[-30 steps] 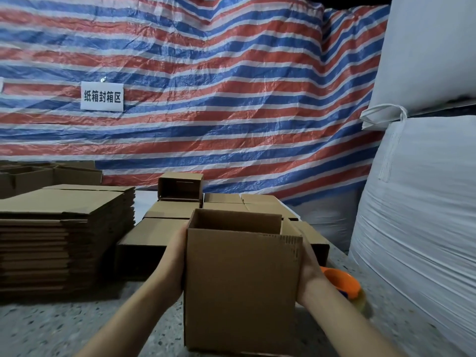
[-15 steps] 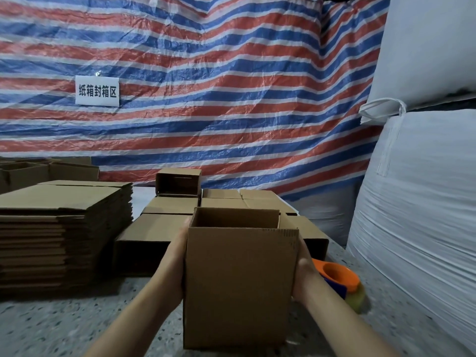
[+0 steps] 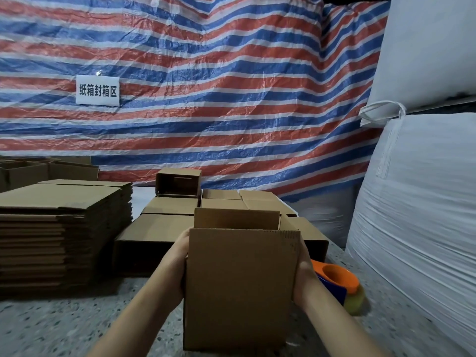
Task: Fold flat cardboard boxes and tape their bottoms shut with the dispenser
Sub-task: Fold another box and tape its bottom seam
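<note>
- Cardboard, plain brown: an upright open-topped box (image 3: 239, 287) is standing at the centre of a speckled stone surface (image 3: 64, 328), its near wall facing the camera; its inside is not showing from this angle.
- Behind it, finished boxes (image 3: 170, 228) are lying in a group, and one small box (image 3: 178, 182) is sitting on top of them on its side, its open mouth facing the viewer and looking empty.
- To the left, a tall stack of flat cardboard blanks (image 3: 61, 235) is waiting, with more open boxes (image 3: 23, 171) behind it.
- The left hand (image 3: 177, 256) is pressing against the box's left wall and the right hand (image 3: 304, 274) against its right wall, clasping it between them; the fingers are hidden behind the cardboard, so how they are curling cannot be told.
- An orange and blue tape dispenser (image 3: 337, 279) is lying on the surface just right of the right wrist, untouched.
- A red, white and blue striped tarp (image 3: 231, 99) carrying a white sign (image 3: 98, 90) is hanging behind, with large white sacks (image 3: 417, 202) at the right.
- Compared with half a second ago, the hands are holding the same grip and the box is standing in much the same spot; little is changing.
</note>
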`<action>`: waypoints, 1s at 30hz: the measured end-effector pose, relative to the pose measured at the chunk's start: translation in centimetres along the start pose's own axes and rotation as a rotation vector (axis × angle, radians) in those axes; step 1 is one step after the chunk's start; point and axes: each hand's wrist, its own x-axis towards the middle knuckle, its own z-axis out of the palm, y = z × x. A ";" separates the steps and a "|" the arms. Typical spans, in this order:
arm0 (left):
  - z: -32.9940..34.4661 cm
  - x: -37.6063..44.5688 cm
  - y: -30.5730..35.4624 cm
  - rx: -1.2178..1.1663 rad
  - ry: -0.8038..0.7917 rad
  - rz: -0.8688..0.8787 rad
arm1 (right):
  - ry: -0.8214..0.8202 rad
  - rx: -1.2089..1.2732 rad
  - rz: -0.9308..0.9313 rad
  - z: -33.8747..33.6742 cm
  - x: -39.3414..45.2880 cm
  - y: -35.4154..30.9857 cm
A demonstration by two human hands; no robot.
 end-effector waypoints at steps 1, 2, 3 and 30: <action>-0.1 0.1 0.0 0.009 -0.006 -0.008 | -0.011 0.019 -0.010 0.1 0.0 -0.1; -0.2 0.1 0.1 0.009 -0.009 -0.016 | -0.014 0.039 -0.010 0.1 0.2 -0.1; -0.3 0.3 0.2 -0.004 -0.014 -0.013 | -0.018 0.066 0.002 0.1 0.2 -0.2; -1.5 0.1 -0.2 0.011 -0.064 0.176 | -0.218 0.067 0.085 0.2 -0.6 -2.0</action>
